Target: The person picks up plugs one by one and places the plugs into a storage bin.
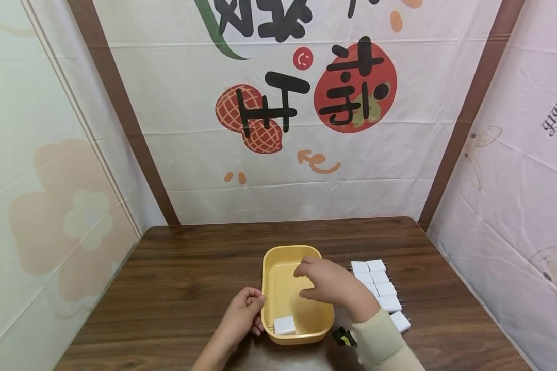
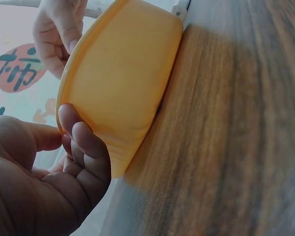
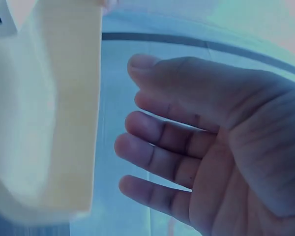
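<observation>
A yellow plastic tray [image 1: 280, 288] stands on the table, with one white charger [image 1: 284, 325] lying in its near left corner. In the right wrist view that charger [image 3: 7, 17] shows a dark port slot. My left hand [image 1: 241, 315] pinches the tray's left rim between thumb and fingers, as the left wrist view of the hand [image 2: 54, 167] shows. Over the tray hovers my right hand [image 1: 329, 282], its fingers loosely bent and apart, holding nothing. Right of the tray, several white chargers [image 1: 379, 283] with metal prongs lie in rows, partly hidden by the right forearm.
A small black object with a yellow-green mark [image 1: 345, 337] lies by the tray's near right corner, next to the right sleeve [image 1: 380, 335]. The brown wooden table [image 1: 190, 278] ends at a printed white curtain [image 1: 195, 170] behind and at both sides.
</observation>
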Action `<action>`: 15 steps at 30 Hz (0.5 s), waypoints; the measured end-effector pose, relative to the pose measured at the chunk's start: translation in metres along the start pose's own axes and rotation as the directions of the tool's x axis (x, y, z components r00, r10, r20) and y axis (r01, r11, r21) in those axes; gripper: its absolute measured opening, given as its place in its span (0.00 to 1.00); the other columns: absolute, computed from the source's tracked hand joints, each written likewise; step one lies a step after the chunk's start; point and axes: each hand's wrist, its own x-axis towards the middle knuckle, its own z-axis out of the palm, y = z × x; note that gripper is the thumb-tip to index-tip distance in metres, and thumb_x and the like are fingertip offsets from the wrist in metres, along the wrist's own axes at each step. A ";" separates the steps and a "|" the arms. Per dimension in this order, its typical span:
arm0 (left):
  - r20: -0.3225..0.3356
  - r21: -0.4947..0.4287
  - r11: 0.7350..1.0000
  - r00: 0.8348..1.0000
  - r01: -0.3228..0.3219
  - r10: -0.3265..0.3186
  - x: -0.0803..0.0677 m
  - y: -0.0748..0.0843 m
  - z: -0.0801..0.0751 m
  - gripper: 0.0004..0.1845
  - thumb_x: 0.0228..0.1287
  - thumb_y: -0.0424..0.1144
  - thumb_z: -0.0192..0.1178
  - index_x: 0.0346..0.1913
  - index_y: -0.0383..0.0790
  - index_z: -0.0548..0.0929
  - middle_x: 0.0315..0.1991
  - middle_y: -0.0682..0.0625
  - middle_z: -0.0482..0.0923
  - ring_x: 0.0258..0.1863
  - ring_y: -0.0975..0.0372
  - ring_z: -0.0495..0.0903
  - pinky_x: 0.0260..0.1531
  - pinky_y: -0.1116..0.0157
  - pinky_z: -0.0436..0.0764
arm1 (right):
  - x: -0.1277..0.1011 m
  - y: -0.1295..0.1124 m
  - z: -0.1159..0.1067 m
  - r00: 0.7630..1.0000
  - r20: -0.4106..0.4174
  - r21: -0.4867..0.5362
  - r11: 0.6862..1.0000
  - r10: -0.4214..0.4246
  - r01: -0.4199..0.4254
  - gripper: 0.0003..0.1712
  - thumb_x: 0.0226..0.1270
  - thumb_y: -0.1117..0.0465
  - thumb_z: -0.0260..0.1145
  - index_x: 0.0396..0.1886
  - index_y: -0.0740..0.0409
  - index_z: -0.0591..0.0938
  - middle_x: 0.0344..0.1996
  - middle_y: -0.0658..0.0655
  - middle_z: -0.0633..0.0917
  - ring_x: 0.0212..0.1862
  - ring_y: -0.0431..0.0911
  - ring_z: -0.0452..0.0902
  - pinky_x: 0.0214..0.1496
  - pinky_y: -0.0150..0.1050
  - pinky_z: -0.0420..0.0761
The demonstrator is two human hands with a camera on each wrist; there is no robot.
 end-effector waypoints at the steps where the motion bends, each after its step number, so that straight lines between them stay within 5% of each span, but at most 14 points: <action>1: -0.001 0.000 1.000 1.000 0.000 0.000 0.000 0.000 0.000 0.15 0.79 0.39 0.54 0.55 0.28 0.69 0.26 0.47 0.75 0.16 0.62 0.76 0.16 0.67 0.79 | -0.001 0.002 -0.002 1.000 -0.011 -0.003 1.000 0.011 -0.011 0.22 0.62 0.54 0.77 0.54 0.56 0.86 0.48 0.51 0.83 0.48 0.45 0.83 0.51 0.41 0.84; 15: 0.004 0.001 1.000 1.000 0.010 -0.010 0.002 -0.002 0.000 0.16 0.79 0.38 0.53 0.56 0.27 0.69 0.27 0.45 0.76 0.16 0.62 0.76 0.15 0.67 0.79 | -0.008 0.031 -0.006 0.983 -0.141 -0.055 0.991 0.116 -0.125 0.21 0.59 0.57 0.79 0.51 0.57 0.86 0.44 0.51 0.82 0.37 0.42 0.79 0.45 0.42 0.83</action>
